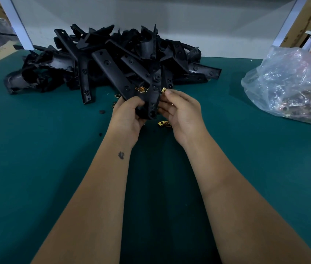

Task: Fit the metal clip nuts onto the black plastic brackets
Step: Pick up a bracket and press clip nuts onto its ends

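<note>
Brass clip nut [163, 89] pinched in right hand [183, 115] fingers, touching bracket [151, 103] edge

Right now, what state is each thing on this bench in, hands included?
left hand: grips the held bracket
right hand: pinches a clip nut
held bracket: raised off the table, upright
clip nut: at the bracket's edge
loose clip nuts: lying on the table
bracket pile: heaped, untouched
plastic bag: lying crumpled, holding metal parts
</note>
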Motion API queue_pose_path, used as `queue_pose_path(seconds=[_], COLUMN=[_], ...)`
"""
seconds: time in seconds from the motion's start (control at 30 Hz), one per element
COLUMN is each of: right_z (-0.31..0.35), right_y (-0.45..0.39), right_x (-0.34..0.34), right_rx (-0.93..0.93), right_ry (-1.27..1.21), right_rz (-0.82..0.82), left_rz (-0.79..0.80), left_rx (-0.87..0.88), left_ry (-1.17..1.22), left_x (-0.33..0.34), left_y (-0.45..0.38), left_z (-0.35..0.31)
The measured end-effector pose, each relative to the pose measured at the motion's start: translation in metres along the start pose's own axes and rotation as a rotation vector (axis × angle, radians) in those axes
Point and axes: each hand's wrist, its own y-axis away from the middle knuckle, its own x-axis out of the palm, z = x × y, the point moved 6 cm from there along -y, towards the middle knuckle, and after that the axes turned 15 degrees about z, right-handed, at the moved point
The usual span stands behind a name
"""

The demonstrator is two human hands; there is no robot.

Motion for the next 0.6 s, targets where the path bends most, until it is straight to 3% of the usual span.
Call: queue_pose_path(seconds=[0.6], right_z=[-0.0024], right_y=[-0.0007], right_x=[0.0040], right_rx=[0.034], right_ry=[0.025], right_rz=[0.033], left_rz=[0.058], left_rx=[-0.001], left_ry=[-0.068], left_x=[0.0052], left_y=[0.0016], left_z=[-0.0014])
